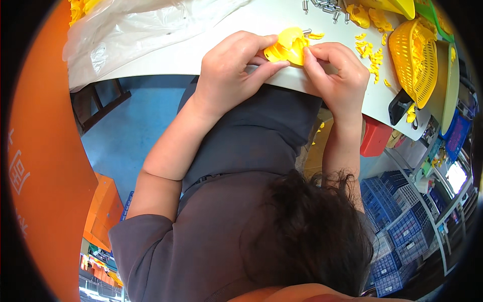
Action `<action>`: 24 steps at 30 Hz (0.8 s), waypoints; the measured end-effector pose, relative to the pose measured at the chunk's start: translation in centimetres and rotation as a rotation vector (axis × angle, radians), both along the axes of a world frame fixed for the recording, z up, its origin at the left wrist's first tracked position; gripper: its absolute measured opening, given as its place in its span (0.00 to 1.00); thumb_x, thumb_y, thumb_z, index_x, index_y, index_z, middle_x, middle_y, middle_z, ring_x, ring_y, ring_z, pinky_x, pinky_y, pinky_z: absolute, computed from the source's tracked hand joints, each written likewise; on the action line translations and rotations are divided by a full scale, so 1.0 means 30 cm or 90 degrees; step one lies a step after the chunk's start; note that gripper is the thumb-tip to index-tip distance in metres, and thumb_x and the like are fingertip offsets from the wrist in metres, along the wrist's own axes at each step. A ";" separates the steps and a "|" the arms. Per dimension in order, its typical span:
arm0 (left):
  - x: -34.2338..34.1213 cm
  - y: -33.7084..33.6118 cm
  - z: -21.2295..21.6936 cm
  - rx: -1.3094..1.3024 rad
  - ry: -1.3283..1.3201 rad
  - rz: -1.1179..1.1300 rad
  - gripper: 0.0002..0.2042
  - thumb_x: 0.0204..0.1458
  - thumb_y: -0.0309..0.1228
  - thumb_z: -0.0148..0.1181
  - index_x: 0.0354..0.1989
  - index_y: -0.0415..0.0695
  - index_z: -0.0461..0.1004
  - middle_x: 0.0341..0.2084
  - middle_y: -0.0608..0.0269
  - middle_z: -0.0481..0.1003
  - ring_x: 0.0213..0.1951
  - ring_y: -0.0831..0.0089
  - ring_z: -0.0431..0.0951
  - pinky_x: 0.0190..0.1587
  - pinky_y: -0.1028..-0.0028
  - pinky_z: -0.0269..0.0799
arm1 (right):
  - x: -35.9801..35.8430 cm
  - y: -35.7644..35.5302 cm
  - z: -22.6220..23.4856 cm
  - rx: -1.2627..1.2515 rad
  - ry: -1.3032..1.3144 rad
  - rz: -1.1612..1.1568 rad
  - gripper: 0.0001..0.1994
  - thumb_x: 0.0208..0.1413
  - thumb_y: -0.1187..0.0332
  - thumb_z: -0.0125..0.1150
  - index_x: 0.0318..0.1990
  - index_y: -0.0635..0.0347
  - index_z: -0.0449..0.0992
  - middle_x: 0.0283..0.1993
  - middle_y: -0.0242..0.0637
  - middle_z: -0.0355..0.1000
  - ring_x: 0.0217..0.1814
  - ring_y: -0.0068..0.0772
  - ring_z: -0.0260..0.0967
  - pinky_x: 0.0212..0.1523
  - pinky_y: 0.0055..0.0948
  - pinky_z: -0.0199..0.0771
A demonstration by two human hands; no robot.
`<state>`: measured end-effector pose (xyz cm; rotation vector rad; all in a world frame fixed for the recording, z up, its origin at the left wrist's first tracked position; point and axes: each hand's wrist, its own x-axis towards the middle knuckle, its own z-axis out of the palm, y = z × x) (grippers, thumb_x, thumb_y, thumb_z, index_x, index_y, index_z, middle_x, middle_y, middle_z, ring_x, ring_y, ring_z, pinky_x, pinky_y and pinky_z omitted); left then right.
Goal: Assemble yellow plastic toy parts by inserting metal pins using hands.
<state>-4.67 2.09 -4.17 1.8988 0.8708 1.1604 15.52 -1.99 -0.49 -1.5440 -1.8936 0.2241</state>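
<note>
A hollow, curved yellow plastic part [288, 41] is held over the front edge of the white table [261, 19]. My left hand [229, 68] pinches its left side between thumb and fingers. On the other side, the thumb and fingers of my right hand [341, 70] close on its right edge. A small metal cylinder [307, 31] and a small yellow piece [316, 36] show just behind the part. Several small curved yellow pieces [374, 59] lie scattered to the right of my right hand.
Several metal cylinders [329, 7] lie at the table's back, beside larger yellow parts [358, 16]. A yellow basket [402, 55] leans at the right, near a black object [400, 106]. Clear plastic sheeting [136, 35] covers the left. Below right are a red bin [375, 137] and blue crates [405, 226].
</note>
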 end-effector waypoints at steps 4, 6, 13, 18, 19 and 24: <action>0.006 -0.004 -0.015 0.009 -0.020 -0.007 0.18 0.45 0.27 0.75 0.43 0.37 0.77 0.33 0.59 0.78 0.28 0.75 0.83 0.30 0.80 0.80 | 0.000 0.006 -0.005 0.055 -0.018 -0.023 0.05 0.44 0.76 0.70 0.25 0.61 0.78 0.27 0.36 0.76 0.30 0.37 0.76 0.33 0.31 0.77; 0.005 -0.001 -0.019 0.010 -0.025 -0.010 0.18 0.45 0.27 0.75 0.43 0.37 0.77 0.33 0.59 0.78 0.28 0.75 0.83 0.30 0.79 0.80 | 0.002 0.005 -0.002 0.046 -0.019 -0.017 0.05 0.44 0.76 0.70 0.25 0.61 0.78 0.27 0.36 0.76 0.30 0.37 0.76 0.33 0.31 0.77; 0.000 -0.005 0.003 -0.019 -0.010 -0.028 0.19 0.44 0.21 0.74 0.46 0.34 0.78 0.34 0.58 0.78 0.33 0.78 0.81 0.34 0.80 0.82 | 0.023 0.009 0.025 -0.044 -0.007 0.019 0.05 0.47 0.78 0.70 0.28 0.67 0.78 0.30 0.40 0.78 0.31 0.31 0.77 0.35 0.24 0.76; 0.005 -0.002 -0.011 -0.003 -0.016 -0.026 0.18 0.45 0.24 0.74 0.45 0.37 0.77 0.33 0.59 0.77 0.29 0.77 0.81 0.31 0.80 0.80 | 0.027 0.013 0.038 -0.089 0.025 0.017 0.05 0.47 0.79 0.70 0.29 0.67 0.78 0.29 0.39 0.78 0.30 0.29 0.76 0.34 0.23 0.75; 0.006 -0.002 -0.017 0.008 -0.028 -0.017 0.17 0.45 0.26 0.74 0.43 0.39 0.77 0.32 0.60 0.77 0.26 0.76 0.81 0.29 0.79 0.78 | 0.023 0.013 0.043 -0.087 0.020 0.011 0.05 0.47 0.78 0.70 0.29 0.67 0.78 0.29 0.39 0.78 0.30 0.29 0.76 0.34 0.23 0.75; 0.008 -0.002 -0.019 0.003 -0.033 -0.017 0.17 0.45 0.27 0.75 0.43 0.40 0.77 0.31 0.61 0.76 0.26 0.76 0.81 0.29 0.79 0.78 | 0.022 0.013 0.055 -0.087 -0.032 0.012 0.05 0.48 0.78 0.70 0.29 0.67 0.78 0.29 0.38 0.78 0.30 0.28 0.75 0.34 0.24 0.74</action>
